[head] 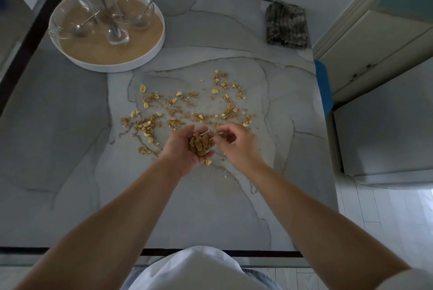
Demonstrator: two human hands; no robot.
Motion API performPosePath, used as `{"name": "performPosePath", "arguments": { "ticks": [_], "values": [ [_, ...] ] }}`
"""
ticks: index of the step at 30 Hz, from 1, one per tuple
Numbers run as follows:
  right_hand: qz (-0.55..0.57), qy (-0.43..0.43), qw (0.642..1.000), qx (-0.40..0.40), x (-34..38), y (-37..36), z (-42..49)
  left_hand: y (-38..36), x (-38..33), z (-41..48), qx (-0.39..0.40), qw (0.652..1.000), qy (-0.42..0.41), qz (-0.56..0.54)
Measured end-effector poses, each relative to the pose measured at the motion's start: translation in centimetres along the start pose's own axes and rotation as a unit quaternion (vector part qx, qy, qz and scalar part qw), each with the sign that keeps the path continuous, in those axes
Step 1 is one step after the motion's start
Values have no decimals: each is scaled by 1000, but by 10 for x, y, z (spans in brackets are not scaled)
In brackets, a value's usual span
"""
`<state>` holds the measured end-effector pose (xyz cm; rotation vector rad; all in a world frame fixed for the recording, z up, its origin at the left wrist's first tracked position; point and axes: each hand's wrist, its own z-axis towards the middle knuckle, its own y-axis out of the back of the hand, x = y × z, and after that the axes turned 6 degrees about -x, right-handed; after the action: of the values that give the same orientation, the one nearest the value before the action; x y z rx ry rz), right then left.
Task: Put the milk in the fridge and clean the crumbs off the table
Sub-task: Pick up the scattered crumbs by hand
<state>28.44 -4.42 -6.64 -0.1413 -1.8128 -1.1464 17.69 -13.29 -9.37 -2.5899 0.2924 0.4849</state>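
Golden-brown crumbs (187, 107) lie scattered across the middle of the grey marble table (210, 207). My left hand (185, 149) is cupped palm up just above the table, holding a heap of gathered crumbs (200, 145). My right hand (236, 143) hovers right beside it, fingers curled with the fingertips pinched together near the left palm; whether a crumb sits between them I cannot tell. A few loose crumbs (208, 162) lie below the left hand. No milk is in view.
A round white tray (150, 53) with a glass jug, several small glasses and spoons stands at the back left. A dark grey cloth (286, 25) lies at the back right. A small fridge or cabinet (384, 135) stands to the table's right.
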Motion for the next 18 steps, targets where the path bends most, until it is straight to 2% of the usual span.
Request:
{"name": "performPosePath", "arguments": {
  "ticks": [4,7,11,15,18],
  "values": [
    [-1,83,996,24,21,-15,-7,1,-1,-2,21,998,12,-53],
    [13,90,995,36,23,-18,-8,9,-4,-4,32,997,9,-75],
    [18,86,996,7,16,-17,-4,26,-12,-5,18,997,-7,-72],
    [-58,51,996,45,2,-24,2,47,-23,-8,5,995,-30,-98],
    [-143,49,981,121,-5,-32,1,58,-31,-9,-2,992,-52,-112]
  ]
}}
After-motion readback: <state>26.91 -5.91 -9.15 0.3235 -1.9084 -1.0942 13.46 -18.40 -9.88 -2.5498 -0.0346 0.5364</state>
